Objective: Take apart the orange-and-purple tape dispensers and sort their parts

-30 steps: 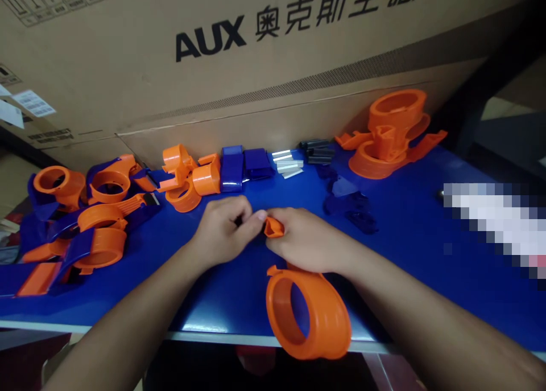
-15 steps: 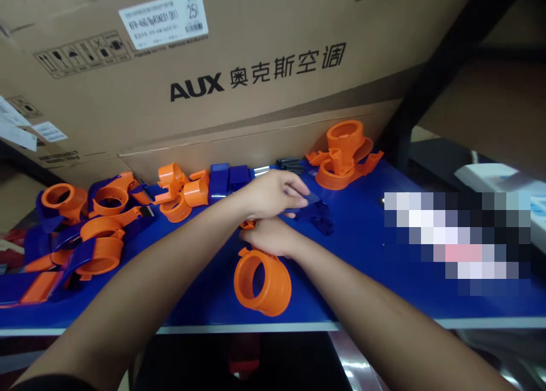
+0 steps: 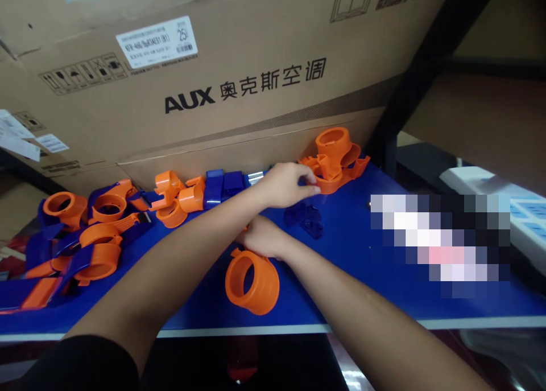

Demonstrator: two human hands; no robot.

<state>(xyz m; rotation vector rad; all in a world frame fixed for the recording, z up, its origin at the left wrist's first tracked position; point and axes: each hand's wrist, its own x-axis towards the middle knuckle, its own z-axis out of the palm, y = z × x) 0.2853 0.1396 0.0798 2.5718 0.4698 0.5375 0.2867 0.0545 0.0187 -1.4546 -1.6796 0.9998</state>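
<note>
My left hand [image 3: 290,183] crosses over my right forearm, its fingers apart and curved, with nothing visible in them. Its fingertips are close to a pile of orange tape dispenser parts [image 3: 335,139] at the back right. Below and nearer, my right hand [image 3: 264,237] is closed on an orange tape dispenser frame [image 3: 258,283], whose wide ring faces me near the table's front edge. My fingers and left arm hide the frame's other end. Small dark blue translucent pieces [image 3: 305,217] lie just right of my hands.
Blue-and-orange tape dispensers [image 3: 100,260] are heaped at the left. Orange frames [image 3: 170,209] and blue parts [image 3: 214,187] line the back of the blue table [image 3: 341,277], against a large cardboard box [image 3: 256,32]. A black post [image 3: 390,140] and a blurred-out item [image 3: 439,243] are at the right.
My left hand has moved right and away from my right hand, toward the orange pile, its fingers opening more. My right hand keeps hold of the orange frame. The view has shifted slightly.
</note>
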